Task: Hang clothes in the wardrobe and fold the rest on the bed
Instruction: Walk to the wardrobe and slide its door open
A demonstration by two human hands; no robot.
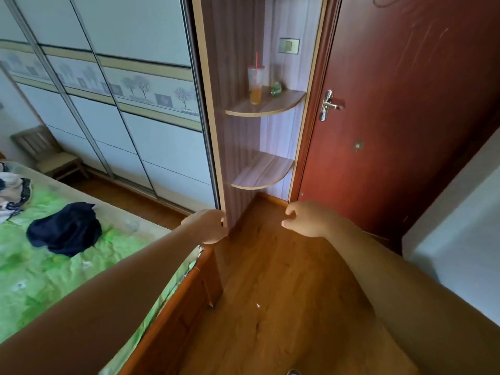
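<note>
White-and-navy patterned garment [12, 193] at 9 o'clock, heaped on green floral-sheeted wooden bed [40, 280]. Dark navy crumpled garment [65, 228] at 8, same bed, near it. Slatted wooden chair [46, 152] at 10. Pale sliding-door wardrobe with tree-print band [135, 117] at 11, doors closed. Left hand [209, 226] at 7, by the wardrobe's end panel; grip hidden, cannot tell. Clear plastic cup of orange drink [255, 85] at 12, upper corner shelf [284, 104]. Right hand [305, 219] at 4, grip loosely curled, empty. Red-brown door [405, 117] at 2.

Crumpled navy garment [65, 228] on green-sheeted bed [40, 280], white patterned garment [12, 193] beyond it, wardrobe [140, 125] sliding doors closed
</note>
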